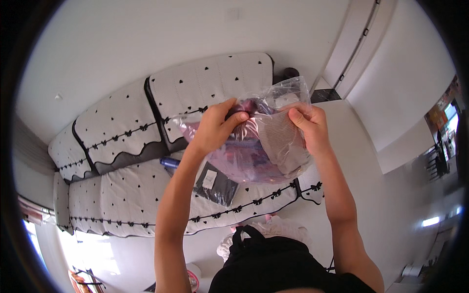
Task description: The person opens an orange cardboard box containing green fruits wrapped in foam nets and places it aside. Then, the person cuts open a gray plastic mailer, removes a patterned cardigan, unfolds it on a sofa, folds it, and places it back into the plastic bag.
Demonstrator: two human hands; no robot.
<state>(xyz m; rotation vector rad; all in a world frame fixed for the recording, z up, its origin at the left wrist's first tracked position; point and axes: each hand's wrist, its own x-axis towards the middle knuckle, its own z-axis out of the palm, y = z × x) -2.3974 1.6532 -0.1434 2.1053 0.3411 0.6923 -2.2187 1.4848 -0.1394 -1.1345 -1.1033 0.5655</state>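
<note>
A clear plastic bag (pixel 253 157) with folded purple-pink fabric and a grey ribbed textile inside hangs between both hands, above the sofa. My left hand (pixel 221 126) grips its upper edge on the left, thumb over a dark purple bunched part. On the right, my right hand (pixel 309 124) pinches the plastic beside the grey ribbed piece, with a loose transparent flap standing up behind it. Below the bag, a flat dark packet in clear plastic (pixel 220 183) with a white label lies on the sofa seat. A blue object (pixel 169 162), partly hidden by my left forearm, lies near it.
The long sofa (pixel 121 194) wears a white cover with black hearts and bows, its backrest along the wall. A dark round object (pixel 290 72) stands behind its right end. A round container with a pink rim (pixel 193 280) is on the floor at the bottom.
</note>
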